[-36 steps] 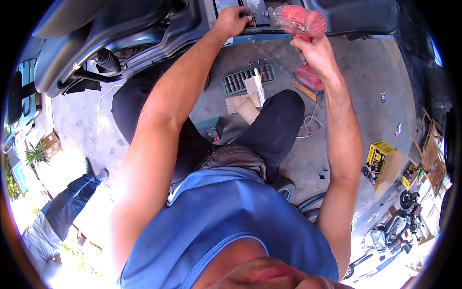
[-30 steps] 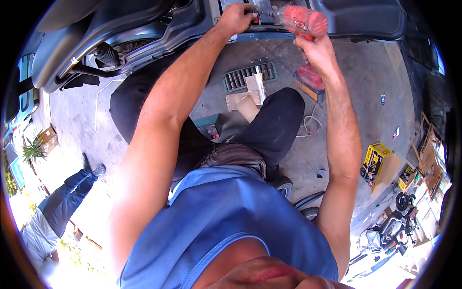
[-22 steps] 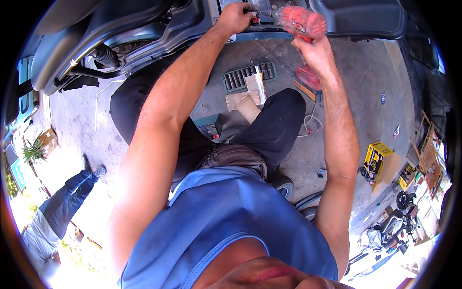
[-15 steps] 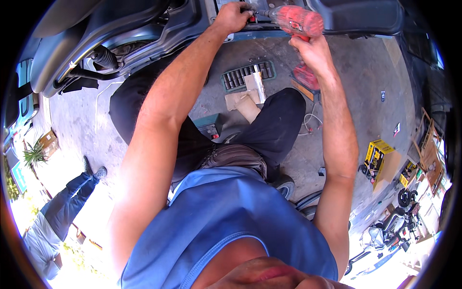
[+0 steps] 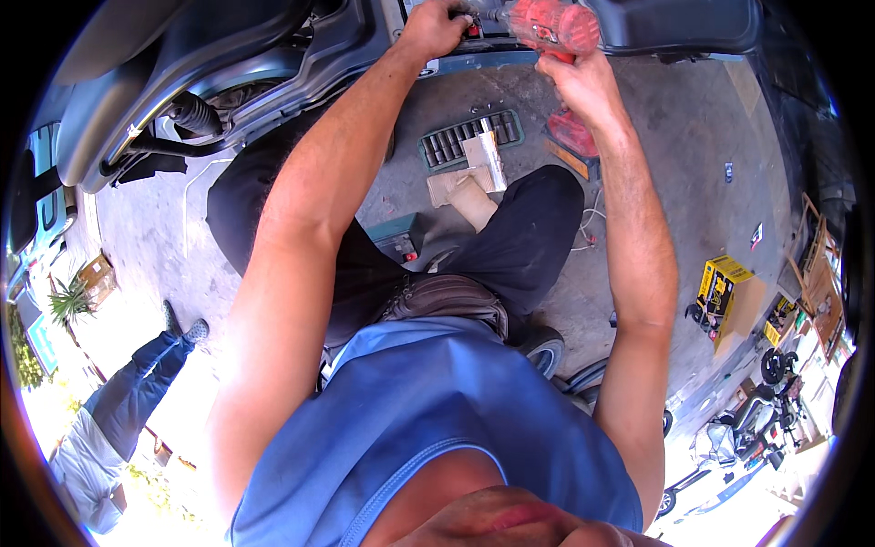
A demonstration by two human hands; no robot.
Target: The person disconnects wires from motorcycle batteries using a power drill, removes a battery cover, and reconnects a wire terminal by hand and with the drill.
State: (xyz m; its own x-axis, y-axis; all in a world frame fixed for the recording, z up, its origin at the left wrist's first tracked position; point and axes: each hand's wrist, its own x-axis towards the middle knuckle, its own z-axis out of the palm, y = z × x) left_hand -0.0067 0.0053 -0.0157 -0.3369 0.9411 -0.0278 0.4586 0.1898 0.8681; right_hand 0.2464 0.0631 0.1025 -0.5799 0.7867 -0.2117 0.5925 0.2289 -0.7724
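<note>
Right hand [image 5: 576, 84]: grip wrapped around the handle of a red pistol-shaped power tool [image 5: 554, 27], up at the top edge of the view. Tool nose points left, toward the left hand [image 5: 434, 33]. Left-hand thumb and fingers bunched just beside the nose; can't tell whether that grip holds anything, detail too small. Small red part [image 5: 473, 31] right by those fingertips. Both hands at the dark vehicle body [image 5: 497, 61]. On the grey concrete floor [image 5: 679, 169]: green tray [image 5: 519, 130] with a row of dark cylindrical sockets [image 5: 445, 146], silver strip [image 5: 495, 169] partly over it, brown cardboard pieces [image 5: 472, 204] alongside. Green box [image 5: 397, 233] between the legs. White cable [image 5: 591, 221] near the right knee. Farther right, yellow-and-black carton [image 5: 718, 290].
</note>
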